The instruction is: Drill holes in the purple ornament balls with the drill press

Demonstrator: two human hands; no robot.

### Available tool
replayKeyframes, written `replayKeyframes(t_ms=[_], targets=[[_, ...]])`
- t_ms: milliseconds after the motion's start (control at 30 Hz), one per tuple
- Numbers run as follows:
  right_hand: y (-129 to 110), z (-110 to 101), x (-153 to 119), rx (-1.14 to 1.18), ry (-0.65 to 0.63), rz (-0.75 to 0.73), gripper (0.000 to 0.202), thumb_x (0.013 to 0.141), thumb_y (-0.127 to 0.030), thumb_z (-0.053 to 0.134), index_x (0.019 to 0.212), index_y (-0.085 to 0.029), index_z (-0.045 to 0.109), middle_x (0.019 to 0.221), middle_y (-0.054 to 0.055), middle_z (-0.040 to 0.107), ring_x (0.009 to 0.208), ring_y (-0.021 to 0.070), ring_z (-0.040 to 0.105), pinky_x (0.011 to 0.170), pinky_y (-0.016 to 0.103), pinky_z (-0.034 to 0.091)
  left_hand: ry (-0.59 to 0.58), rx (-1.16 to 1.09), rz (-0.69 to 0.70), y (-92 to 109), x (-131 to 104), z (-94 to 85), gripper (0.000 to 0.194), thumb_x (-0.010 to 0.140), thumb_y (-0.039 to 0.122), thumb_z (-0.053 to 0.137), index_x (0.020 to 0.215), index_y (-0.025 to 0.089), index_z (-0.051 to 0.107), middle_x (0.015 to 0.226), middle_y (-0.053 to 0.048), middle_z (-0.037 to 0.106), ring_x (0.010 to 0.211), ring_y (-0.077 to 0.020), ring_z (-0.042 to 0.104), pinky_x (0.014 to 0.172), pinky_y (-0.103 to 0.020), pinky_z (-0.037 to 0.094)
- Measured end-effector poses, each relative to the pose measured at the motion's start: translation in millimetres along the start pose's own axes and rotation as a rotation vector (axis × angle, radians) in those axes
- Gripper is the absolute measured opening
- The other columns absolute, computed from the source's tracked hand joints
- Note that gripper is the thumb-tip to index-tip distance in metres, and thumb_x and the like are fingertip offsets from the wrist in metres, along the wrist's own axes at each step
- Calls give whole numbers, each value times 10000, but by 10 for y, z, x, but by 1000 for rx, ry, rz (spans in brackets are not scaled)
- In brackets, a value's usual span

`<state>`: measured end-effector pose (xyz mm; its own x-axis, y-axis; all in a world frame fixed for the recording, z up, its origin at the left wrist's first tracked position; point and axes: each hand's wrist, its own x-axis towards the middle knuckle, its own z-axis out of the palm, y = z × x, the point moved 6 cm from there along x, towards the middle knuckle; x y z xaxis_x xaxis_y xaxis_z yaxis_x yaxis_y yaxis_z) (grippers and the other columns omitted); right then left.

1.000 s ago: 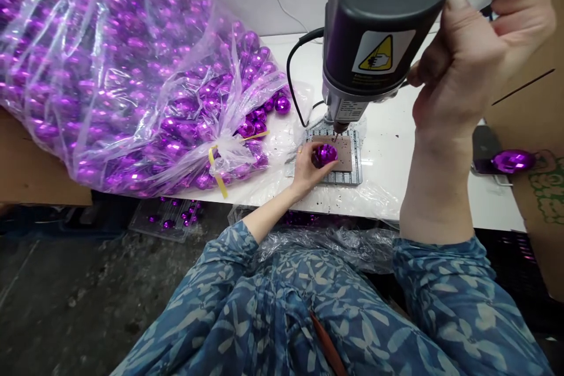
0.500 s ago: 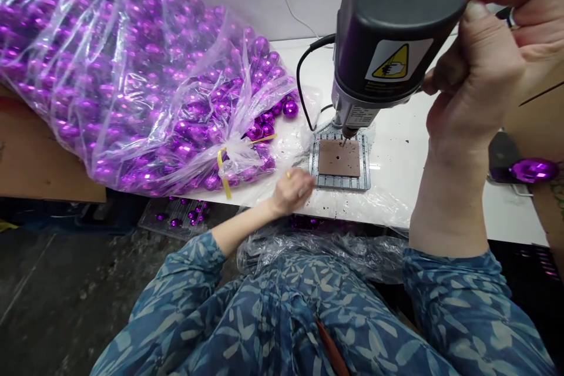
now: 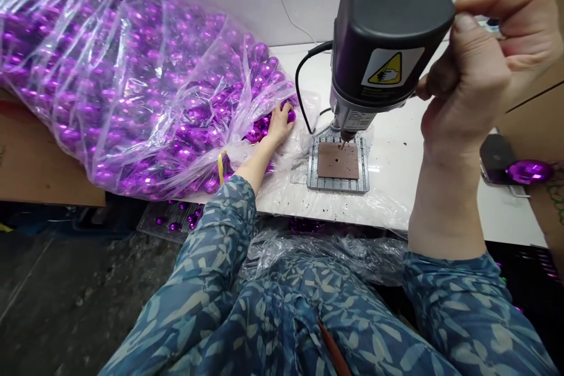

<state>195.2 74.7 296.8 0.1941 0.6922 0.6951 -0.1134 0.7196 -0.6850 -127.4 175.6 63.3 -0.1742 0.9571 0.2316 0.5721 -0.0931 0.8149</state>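
Observation:
A black bench drill press (image 3: 392, 17) stands over a grey slotted base (image 3: 312, 170). Its thin bit points down at a brown plate (image 3: 348, 167) with a small hole, lying on that base. My right hand (image 3: 478, 64) is closed at the right side of the drill head, thumb and forefinger by the housing edge; the part inside its curled fingers is hidden. At the mouth of a large clear plastic bag (image 3: 132, 82), my left hand (image 3: 279, 124) has its fingers closed around a shiny purple faceted ball (image 3: 291, 115). More such balls fill the bag.
A black cable (image 3: 299, 73) loops left of the drill. Dark shavings dot the plastic sheet (image 3: 343, 202) along the white table's front edge. A dark box (image 3: 496, 153) and a purple oval piece (image 3: 529, 171) sit at right. Cardboard boxes (image 3: 48, 158) flank both sides.
My left hand has moved away from the drill base, up and left to the balls at the bag's mouth, and closed on one. My right hand stays at the drill head.

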Motion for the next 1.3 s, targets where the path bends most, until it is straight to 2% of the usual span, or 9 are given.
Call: replayKeyframes(t_ms=[133, 200, 300, 367, 533, 667, 767, 933, 1300], targets=[[-17, 12, 2, 12, 3, -1, 81, 939, -283, 874, 923, -242, 806, 897, -109, 776, 455, -25, 465, 394, 172, 332, 124, -235, -136, 11, -192, -181, 447, 791, 213, 979, 1134, 250, 696, 1287, -122, 789, 1443, -379, 712, 1372, -616, 503], [-30, 12, 0, 33, 5, -6, 46, 949, -227, 843, 922, -241, 810, 887, -113, 775, 457, -23, 476, 392, 173, 334, 122, -442, -224, 41, -388, -237, 447, 858, 322, 974, 1206, 247, 703, 1271, -105, 818, 1368, -329, 769, 1288, -540, 599], [-44, 19, -8, 50, 11, -10, 89, 948, -170, 821, 901, -245, 812, 881, -118, 771, 459, -22, 486, 392, 175, 330, -31, -729, -294, 157, -782, -222, 329, 1018, 464, 845, 1224, 238, 724, 1311, -119, 842, 1335, -287, 806, 1206, -497, 677], [-43, 26, -14, 47, 19, -8, 98, 946, -171, 828, 894, -251, 810, 887, -115, 775, 461, -24, 476, 398, 176, 334, -145, -799, -289, 252, -1058, -166, 345, 1069, 509, 791, 1259, 225, 740, 1380, -141, 841, 1363, -288, 807, 1201, -511, 693], [-2, 10, -18, -39, 6, -33, 63, 986, -300, 842, 962, -251, 810, 983, -100, 798, 486, -24, 457, 418, 173, 363, -323, -701, -141, 396, -1516, 213, 602, 921, 530, 986, 1398, 257, 742, 1438, -143, 847, 1361, -301, 821, 1212, -531, 684], [50, -43, -19, -77, -46, -66, 230, 986, -476, 864, 1038, -258, 811, 1058, -87, 803, 519, -24, 483, 450, 170, 400, -304, -571, -34, 387, -1553, 530, 620, 956, 566, 948, 1447, 247, 743, 1373, -137, 870, 1277, -287, 841, 1147, -483, 686], [57, -67, -33, -97, -62, -88, 321, 967, -566, 858, 1061, -265, 802, 1077, -75, 799, 519, -24, 486, 449, 176, 398, -250, -454, -18, 364, -1478, 644, 567, 979, 484, 933, 1459, 246, 746, 1360, -131, 875, 1226, -283, 840, 1074, -455, 695], [12, -40, -54, -123, -32, -65, 205, 1014, -424, 835, 1031, -227, 782, 1061, -93, 788, 510, -44, 498, 445, 140, 402, -229, -405, -34, 363, -1393, 718, 495, 949, 305, 937, 1417, 247, 786, 1383, -130, 850, 1256, -301, 804, 1121, -498, 668], [-37, 36, -69, -71, -9, -34, 143, 991, -346, 857, 954, -231, 780, 991, -108, 786, 481, -38, 486, 415, 156, 360, -260, -194, 142, 607, -1455, 809, 643, 866, 289, 1034, 1449, 275, 763, 1401, -132, 800, 1420, -376, 694, 1283, -654, 559]])
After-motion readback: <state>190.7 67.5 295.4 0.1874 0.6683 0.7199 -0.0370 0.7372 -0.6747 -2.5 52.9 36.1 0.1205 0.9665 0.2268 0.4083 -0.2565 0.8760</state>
